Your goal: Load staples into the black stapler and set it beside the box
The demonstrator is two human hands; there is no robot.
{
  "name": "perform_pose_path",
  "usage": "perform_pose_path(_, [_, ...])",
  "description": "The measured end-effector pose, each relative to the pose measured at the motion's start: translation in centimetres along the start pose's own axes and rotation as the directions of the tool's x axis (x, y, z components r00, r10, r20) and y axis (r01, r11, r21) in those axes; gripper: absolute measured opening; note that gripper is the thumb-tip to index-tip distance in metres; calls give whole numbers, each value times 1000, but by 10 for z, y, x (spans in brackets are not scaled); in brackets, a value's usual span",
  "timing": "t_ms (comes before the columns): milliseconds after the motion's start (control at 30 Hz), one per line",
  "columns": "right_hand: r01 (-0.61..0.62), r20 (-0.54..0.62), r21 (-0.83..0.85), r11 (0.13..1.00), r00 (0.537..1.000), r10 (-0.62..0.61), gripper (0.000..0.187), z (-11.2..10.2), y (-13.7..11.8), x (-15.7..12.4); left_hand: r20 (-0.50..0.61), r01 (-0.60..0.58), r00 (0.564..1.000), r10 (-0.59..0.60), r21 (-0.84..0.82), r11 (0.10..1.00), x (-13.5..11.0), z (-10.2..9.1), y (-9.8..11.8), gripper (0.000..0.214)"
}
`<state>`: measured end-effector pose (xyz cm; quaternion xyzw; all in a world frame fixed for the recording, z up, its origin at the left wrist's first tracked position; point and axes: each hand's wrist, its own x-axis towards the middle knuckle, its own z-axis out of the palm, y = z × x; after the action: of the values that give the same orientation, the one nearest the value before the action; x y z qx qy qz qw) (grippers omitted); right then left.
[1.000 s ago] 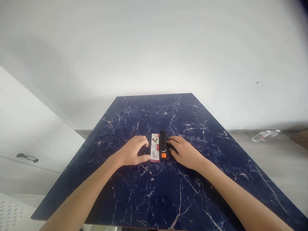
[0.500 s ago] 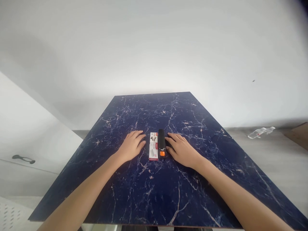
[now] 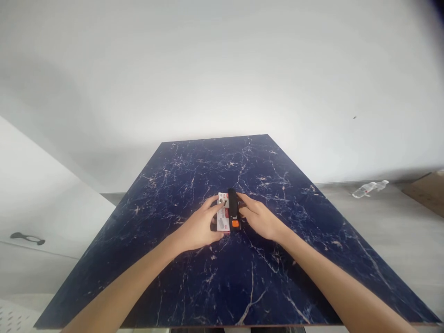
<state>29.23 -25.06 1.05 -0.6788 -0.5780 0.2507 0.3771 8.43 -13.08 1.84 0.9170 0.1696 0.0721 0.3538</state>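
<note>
A small white and red staples box (image 3: 222, 223) lies on the dark blue marbled table (image 3: 208, 296). Against its right side is a black stapler (image 3: 233, 206) with an orange patch at the near end. My left hand (image 3: 198, 227) grips the box, its thumb at the near end and its fingers at the far left part, one lying over the top. Along the stapler's right edge, my right hand (image 3: 258, 216) has its fingers bent and closed on it; the fingertips are partly hidden.
A white wall (image 3: 222, 83) stands behind the table's far edge. To the left is a white cabinet front with a dark handle (image 3: 27, 238). Clear plastic bottles (image 3: 369, 188) lie on the floor at the right, near a brown cardboard box (image 3: 425, 192).
Both hands have moved inward from flat on the table. My left hand has taken hold of the staples box, and my right hand has closed on the stapler. The view has shifted slightly.
</note>
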Motion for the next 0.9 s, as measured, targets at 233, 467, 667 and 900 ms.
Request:
perform_pose_path(233, [-157,-205,-222,962,972,111,46,-48,33,-5,-76,-166,982,173,95,982,93,34,14,62])
perform_pose_path(467, [-440,-507,-183,879,809,299,50,-127,105,-5,-151,-149,975,164,101,984,219,97,65,48])
perform_pose_path(667, [-490,-602,-156,858,736,311,54,-152,136,-9,-195,-129,971,142,74,989,254,132,95,40])
perform_pose_path(900, [-466,-740,-127,875,632,230,55,-144,132,-15,-235,-197,948,217,103,975,235,124,84,67])
